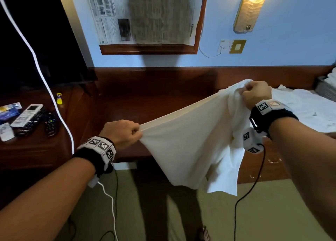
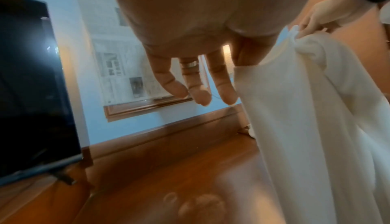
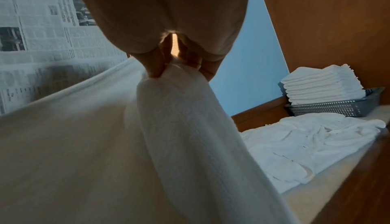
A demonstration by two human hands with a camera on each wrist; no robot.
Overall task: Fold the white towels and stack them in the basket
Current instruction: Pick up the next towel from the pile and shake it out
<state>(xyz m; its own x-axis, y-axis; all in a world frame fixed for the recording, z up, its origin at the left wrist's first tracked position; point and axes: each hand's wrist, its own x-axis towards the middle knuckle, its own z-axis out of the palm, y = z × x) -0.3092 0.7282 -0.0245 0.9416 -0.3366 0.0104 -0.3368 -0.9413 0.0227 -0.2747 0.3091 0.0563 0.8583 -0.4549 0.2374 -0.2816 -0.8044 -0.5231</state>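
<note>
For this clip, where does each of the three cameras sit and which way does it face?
Head: worn on the head, facing forward and down at the dark wooden counter; shows both forearms, left hand and right hand gripping a white cloth towel.
Left wrist: under the left hand, facing the newspaper-covered window; shows its fingers.
Right wrist: under the right hand, facing the grey mesh basket of folded towels.
Shared: all three show the held towel.
</note>
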